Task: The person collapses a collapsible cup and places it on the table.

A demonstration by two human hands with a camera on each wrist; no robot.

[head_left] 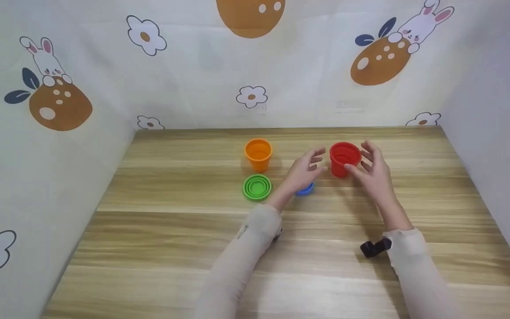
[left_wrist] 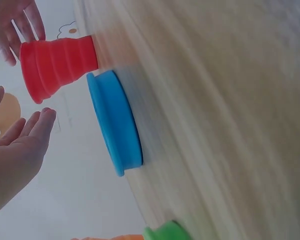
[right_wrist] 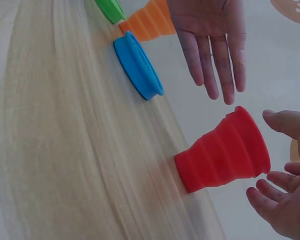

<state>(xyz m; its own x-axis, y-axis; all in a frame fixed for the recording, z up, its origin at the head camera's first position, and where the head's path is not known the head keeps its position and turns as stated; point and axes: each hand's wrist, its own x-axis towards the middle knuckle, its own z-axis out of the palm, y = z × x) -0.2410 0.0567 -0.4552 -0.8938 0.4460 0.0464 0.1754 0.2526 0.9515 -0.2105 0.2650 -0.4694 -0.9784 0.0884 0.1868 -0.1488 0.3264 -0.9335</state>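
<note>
A red collapsible cup (head_left: 338, 165), extended to full height with ridged walls, stands upright on the table between both hands. My right hand (head_left: 374, 175) is at its right side, thumb and fingers spread around the rim without gripping it; whether a fingertip touches cannot be told. On the other side, my left hand (head_left: 303, 172) is held apart from the cup, fingers extended and holding nothing. Below the left hand sits a blue collapsible cup (left_wrist: 115, 122), folded flat and partly hidden by that hand in the head view.
An extended orange cup (head_left: 259, 153) stands upright left of the hands. In front of it lies a green cup (head_left: 257, 187), folded flat into rings. Patterned cloth walls (head_left: 193, 79) border the wooden table (head_left: 171, 239) at the back and sides.
</note>
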